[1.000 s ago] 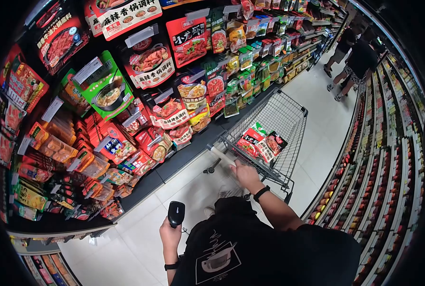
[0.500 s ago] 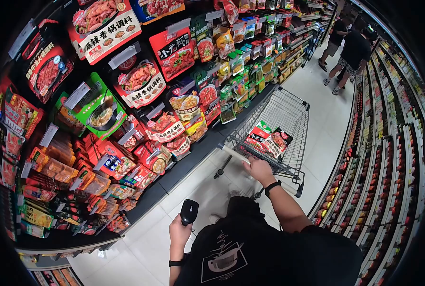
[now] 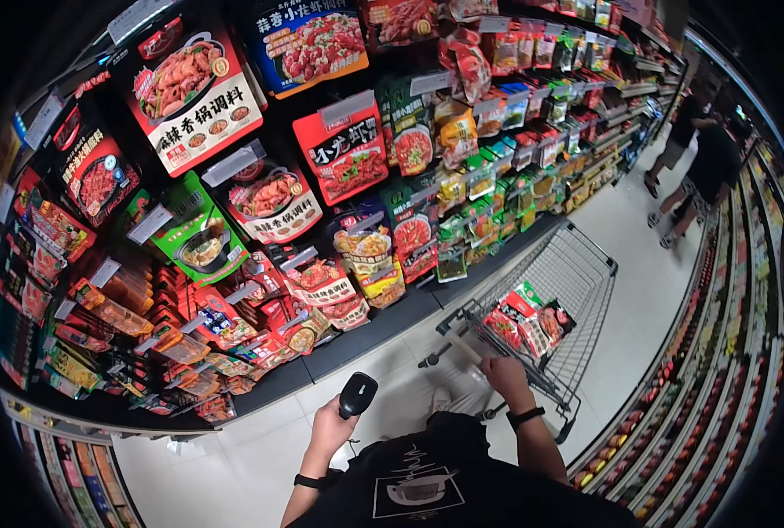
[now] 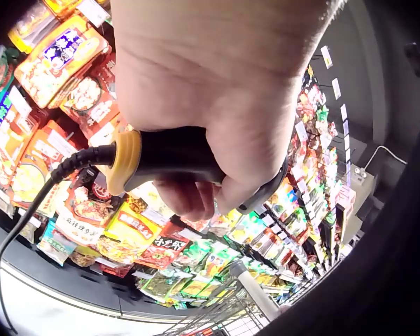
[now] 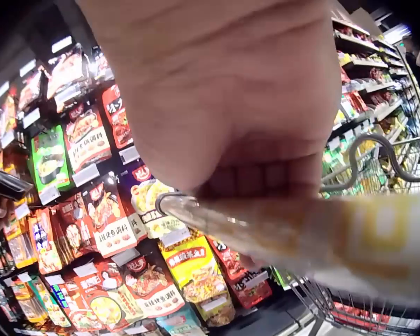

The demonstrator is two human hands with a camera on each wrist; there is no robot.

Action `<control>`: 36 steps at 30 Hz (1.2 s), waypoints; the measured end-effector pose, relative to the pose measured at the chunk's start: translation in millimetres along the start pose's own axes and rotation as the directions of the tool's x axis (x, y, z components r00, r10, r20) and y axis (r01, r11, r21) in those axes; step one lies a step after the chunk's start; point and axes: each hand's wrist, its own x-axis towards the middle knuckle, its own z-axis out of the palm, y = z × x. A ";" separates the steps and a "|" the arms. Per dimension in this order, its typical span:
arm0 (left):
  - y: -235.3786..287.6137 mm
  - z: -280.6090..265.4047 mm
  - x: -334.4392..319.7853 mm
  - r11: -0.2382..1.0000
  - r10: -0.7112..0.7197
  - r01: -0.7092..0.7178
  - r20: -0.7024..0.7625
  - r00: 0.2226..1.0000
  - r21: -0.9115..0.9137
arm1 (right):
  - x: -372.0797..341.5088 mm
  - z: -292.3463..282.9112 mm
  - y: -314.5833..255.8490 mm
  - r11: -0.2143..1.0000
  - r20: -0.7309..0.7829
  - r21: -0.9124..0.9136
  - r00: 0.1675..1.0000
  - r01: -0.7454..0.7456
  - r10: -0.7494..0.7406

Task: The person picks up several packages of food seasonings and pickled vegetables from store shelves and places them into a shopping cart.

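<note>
My left hand (image 3: pixel 329 428) grips a black handheld barcode scanner (image 3: pixel 358 395), its rounded head raised toward the hanging packets. The left wrist view shows fingers curled round the scanner's black handle (image 4: pixel 171 155), with a yellow collar and a dark cable at its end. With my right hand (image 3: pixel 505 378) I hold the pale push bar (image 3: pixel 461 347) of a wire shopping cart (image 3: pixel 596 308). Close up, the right wrist view has that bar (image 5: pixel 322 231) running under the curled fingers. Several seasoning packets (image 3: pixel 530 322), red, green and black, lie together in the cart.
A dark display rack with rows of hanging seasoning packets (image 3: pixel 200 106) stands ahead and left, above a black base ledge (image 3: pixel 366 337). Bottle-lined shelves (image 3: pixel 718 352) run down the right side. Two people (image 3: pixel 696 167) stand farther along the pale-tiled aisle (image 3: pixel 634 255).
The head view has shifted, so the cart, right hand and far people now appear farther right and lower. Both hands keep their hold on the scanner and push bar.
</note>
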 end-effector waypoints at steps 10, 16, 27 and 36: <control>71.3 30.6 44.4 0.997 -0.077 0.076 -0.039 0.996 -0.012 | 103.4 -141.3 -21.9 0.972 0.271 0.184 0.943 0.144 -0.191; 56.6 27.9 34.0 0.979 -0.186 0.174 -0.121 0.975 -0.107 | 240.9 -270.5 -136.4 0.681 -0.222 0.560 0.878 0.471 -0.424; 24.4 -35.0 26.6 0.988 -0.108 0.052 -0.415 0.903 -0.144 | 435.7 -395.4 -337.9 0.592 -0.544 0.483 0.751 0.645 -0.374; -24.0 -69.9 7.4 0.971 -0.204 0.103 -0.524 0.827 -0.215 | 382.4 -386.1 -413.7 0.766 -0.835 -0.023 0.409 0.642 -0.368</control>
